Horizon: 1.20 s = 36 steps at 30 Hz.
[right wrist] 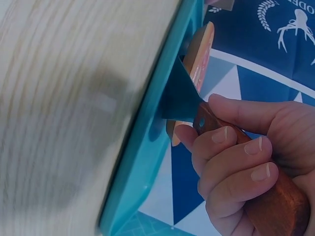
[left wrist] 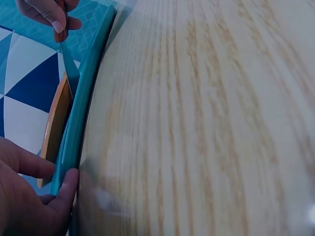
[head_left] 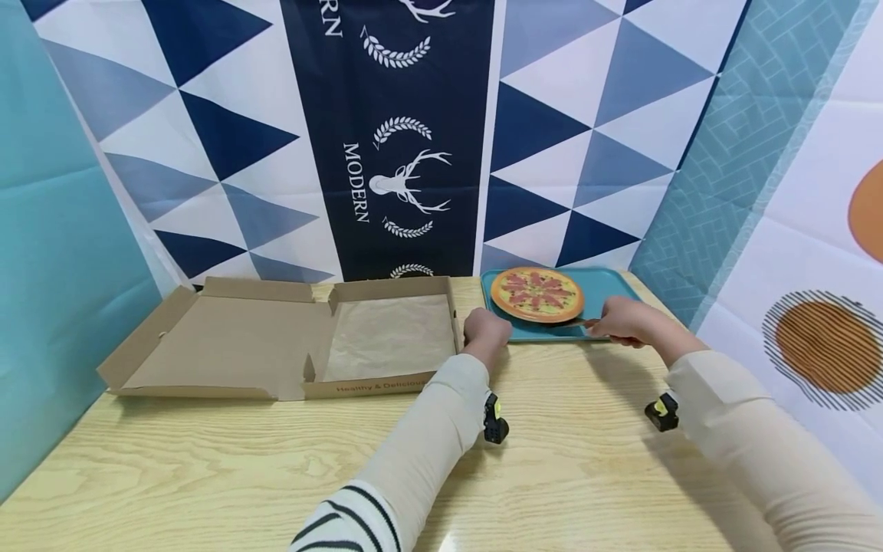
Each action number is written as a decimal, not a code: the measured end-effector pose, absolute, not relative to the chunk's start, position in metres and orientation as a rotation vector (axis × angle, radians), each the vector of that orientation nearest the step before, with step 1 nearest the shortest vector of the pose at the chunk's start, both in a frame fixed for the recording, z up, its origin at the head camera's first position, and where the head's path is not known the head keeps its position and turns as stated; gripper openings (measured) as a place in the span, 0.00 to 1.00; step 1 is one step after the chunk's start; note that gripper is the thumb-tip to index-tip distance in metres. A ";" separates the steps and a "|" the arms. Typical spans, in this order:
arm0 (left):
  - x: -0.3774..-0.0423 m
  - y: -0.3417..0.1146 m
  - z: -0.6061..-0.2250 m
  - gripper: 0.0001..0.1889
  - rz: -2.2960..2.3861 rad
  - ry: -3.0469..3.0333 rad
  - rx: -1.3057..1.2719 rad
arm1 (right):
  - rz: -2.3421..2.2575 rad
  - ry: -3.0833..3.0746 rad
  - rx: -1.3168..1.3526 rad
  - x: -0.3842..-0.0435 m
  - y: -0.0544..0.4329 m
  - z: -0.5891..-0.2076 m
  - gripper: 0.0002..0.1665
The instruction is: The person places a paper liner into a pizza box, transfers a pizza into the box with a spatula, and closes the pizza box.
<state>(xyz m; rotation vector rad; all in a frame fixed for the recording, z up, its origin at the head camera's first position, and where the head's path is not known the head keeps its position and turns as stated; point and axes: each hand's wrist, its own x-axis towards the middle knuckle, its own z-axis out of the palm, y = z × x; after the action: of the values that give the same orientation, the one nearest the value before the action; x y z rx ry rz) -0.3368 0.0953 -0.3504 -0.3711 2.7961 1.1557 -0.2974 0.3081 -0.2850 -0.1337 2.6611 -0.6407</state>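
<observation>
A round pizza (head_left: pixel 536 294) with red topping pieces sits over the blue tray (head_left: pixel 607 285), its spatula side lifted a little off the tray. My right hand (head_left: pixel 626 320) grips the brown wooden handle of a spatula (right wrist: pixel 275 206), fingers curled round it. The spatula's flat blade (right wrist: pixel 181 93) reaches under the pizza's edge. At the tray's near left corner is my left hand (head_left: pixel 487 331). In the left wrist view its thumb lies against the tray's outer rim (left wrist: pixel 74 142), with fingers on the inner side, close to the pizza's edge.
An opened cardboard pizza box (head_left: pixel 386 387) lies left of the tray, lined with brown paper (head_left: pixel 389 333); its lid (head_left: pixel 228 345) is folded out to the left. Everything stands on a wood-grain table (head_left: pixel 228 468). Patterned cloth (head_left: pixel 407 184) hangs behind, and more cloth at both sides.
</observation>
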 end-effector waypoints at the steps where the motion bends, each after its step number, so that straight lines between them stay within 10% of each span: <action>1: -0.335 0.095 -0.349 0.11 1.192 2.783 -0.367 | -0.645 2.661 -0.139 -0.296 0.309 -0.283 0.26; 21: -0.314 0.094 -0.329 0.02 1.484 2.625 -0.327 | -0.514 2.672 -0.257 -0.268 0.320 -0.249 0.23; 27: -0.306 0.093 -0.323 0.24 1.592 2.562 -0.243 | -0.517 2.678 -0.264 -0.261 0.322 -0.235 0.19; 36: -0.294 0.089 -0.311 0.25 1.636 2.518 -0.228 | -0.508 2.663 -0.263 -0.254 0.321 -0.213 0.16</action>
<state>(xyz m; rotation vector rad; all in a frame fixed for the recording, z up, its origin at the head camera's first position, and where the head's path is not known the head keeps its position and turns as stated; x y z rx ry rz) -0.2942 0.0889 -0.3111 -0.2283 2.5176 1.6363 -0.2539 0.3207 -0.2134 -0.2628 2.6625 -0.5078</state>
